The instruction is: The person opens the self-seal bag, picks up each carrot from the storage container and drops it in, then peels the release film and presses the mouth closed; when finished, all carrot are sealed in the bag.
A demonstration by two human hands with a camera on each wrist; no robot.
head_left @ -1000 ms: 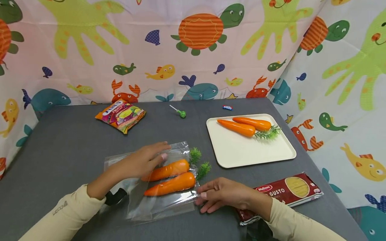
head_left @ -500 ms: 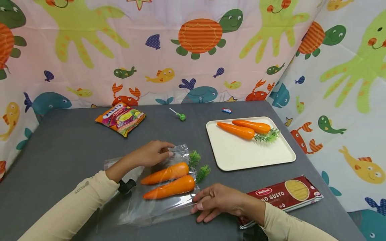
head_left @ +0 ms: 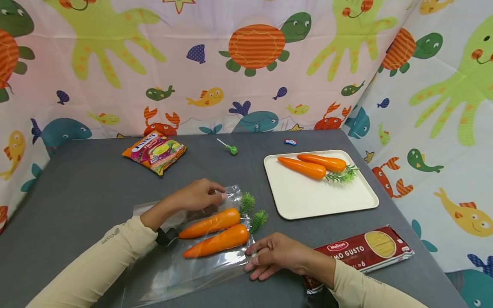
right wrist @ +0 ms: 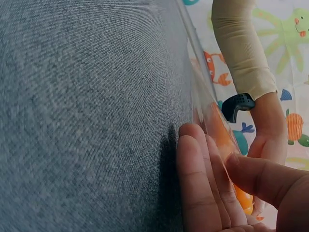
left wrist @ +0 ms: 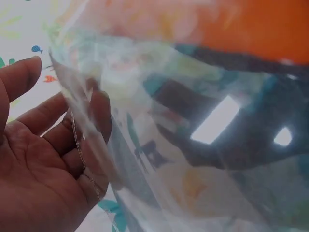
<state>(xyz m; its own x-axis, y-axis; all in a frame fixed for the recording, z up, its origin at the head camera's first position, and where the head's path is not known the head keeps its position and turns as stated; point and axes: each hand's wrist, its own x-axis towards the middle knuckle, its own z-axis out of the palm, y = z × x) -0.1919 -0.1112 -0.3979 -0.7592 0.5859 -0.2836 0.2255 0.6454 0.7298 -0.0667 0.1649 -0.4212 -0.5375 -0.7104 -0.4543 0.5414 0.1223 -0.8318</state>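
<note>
My left hand (head_left: 196,196) pinches the far mouth edge of the clear plastic bag (head_left: 185,256) on the worktop; my right hand (head_left: 275,256) pinches the near edge. Two carrots (head_left: 215,231) lie inside. Next, I reckon, closing the mouth evenly.

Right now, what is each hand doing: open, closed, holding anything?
Left hand: pinches the far edge of the clear bag.
Right hand: pinches the bag's near edge beside the carrots.
</note>
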